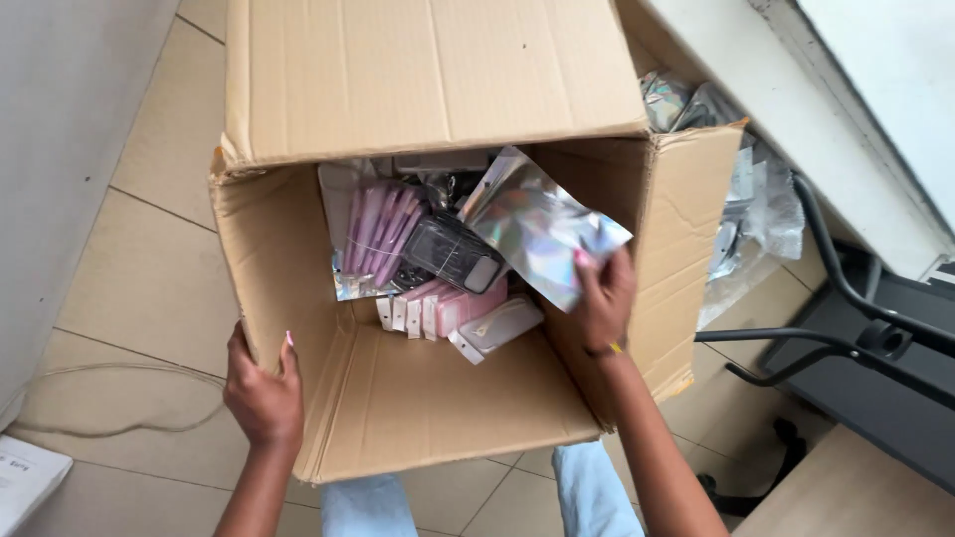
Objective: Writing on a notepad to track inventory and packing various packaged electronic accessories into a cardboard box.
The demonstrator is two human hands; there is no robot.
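The shiny silver pouch (542, 231) sits inside the open cardboard box (398, 398), lifted clear of the heap below and tipped at a slant, with its lower right corner pinched in the right hand (602, 298). That hand's fingers are closed together on the corner, thumb on the near face and the rest behind. The pouch looks thin, flat and very light, a slick crinkly foil that bends easily; a pinch at a corner or along an edge seems enough to carry it, though the smooth film could slide out of a loose grip, and a firmer hold across the flat middle would likely steady it better. Below it lie a dark clear-wrapped phone case (453, 254), a bundle of pink packets (383, 229) standing on edge, and a row of pink and white packets (438, 310) with a clear flat packet (497, 326) beside them, all loose on the bottom of the box. The left hand (264, 393) grips the near left wall of the box from outside, fingers curled over the edge. The box rests on a tiled floor (149, 259). More shiny pouches (756, 214) are piled beside the box on the right, next to a black metal frame (846, 333).
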